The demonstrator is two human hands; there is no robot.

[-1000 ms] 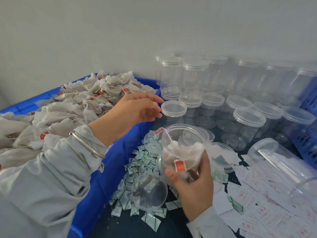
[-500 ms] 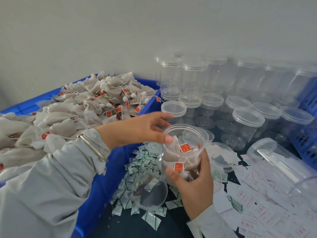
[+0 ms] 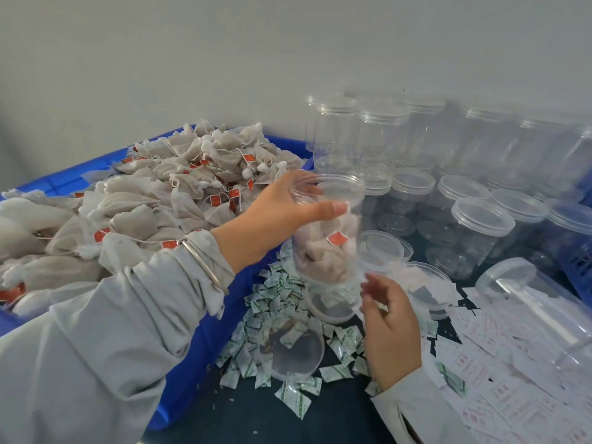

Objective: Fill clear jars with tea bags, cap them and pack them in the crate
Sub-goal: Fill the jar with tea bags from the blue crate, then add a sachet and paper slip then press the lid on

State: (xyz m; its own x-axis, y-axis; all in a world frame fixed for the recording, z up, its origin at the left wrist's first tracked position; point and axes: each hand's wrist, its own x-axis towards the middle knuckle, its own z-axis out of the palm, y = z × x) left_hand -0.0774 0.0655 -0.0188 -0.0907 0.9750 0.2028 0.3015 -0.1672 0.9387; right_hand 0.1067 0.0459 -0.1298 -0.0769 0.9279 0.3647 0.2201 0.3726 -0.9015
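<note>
Clear plastic jar (image 3: 326, 232), part-filled with beige tea bags (image 3: 323, 254), is lifted above the dark table (image 3: 288, 421). Left hand (image 3: 282, 209) grasps it near the rim, thumb across the front. Right hand (image 3: 390, 328) hangs just below its base, fingers relaxed, holding nothing. Blue plastic crate (image 3: 198, 347) of tea bags stands left.

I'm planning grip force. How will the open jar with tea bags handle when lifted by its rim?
The jar looks thin-walled and clear, so it probably flexes if squeezed. Only partly filled with tea bags, it is likely light. With no lid on, and gripped near the rim by the left hand, tilting could spill the contents.
</note>
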